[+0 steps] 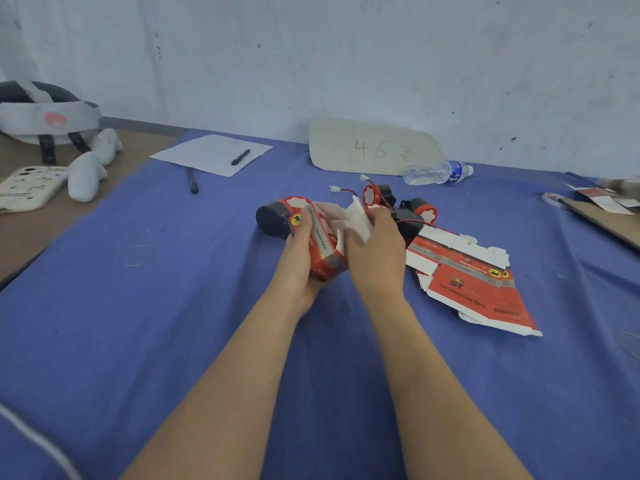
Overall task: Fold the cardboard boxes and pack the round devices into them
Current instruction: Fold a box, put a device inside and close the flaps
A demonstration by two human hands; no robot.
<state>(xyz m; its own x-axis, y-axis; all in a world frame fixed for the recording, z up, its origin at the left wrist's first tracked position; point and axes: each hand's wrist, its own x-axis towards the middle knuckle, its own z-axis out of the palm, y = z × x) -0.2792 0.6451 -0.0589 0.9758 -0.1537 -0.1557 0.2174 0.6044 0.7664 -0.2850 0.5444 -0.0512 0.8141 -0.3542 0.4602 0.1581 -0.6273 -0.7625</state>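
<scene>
1. Your left hand [300, 259] grips the red box [325, 252] — its long axis points away from you, open end farthest.
2. Your right hand [375, 259] pinches its white flap [356, 220].
3. A round device [275, 218] lies just left of your left hand — flat boxes [474, 282] lie right of your right.

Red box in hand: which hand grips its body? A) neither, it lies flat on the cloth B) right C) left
C: the left hand wraps round the body of the red box, while the right hand holds the white flap at its open end.
</scene>
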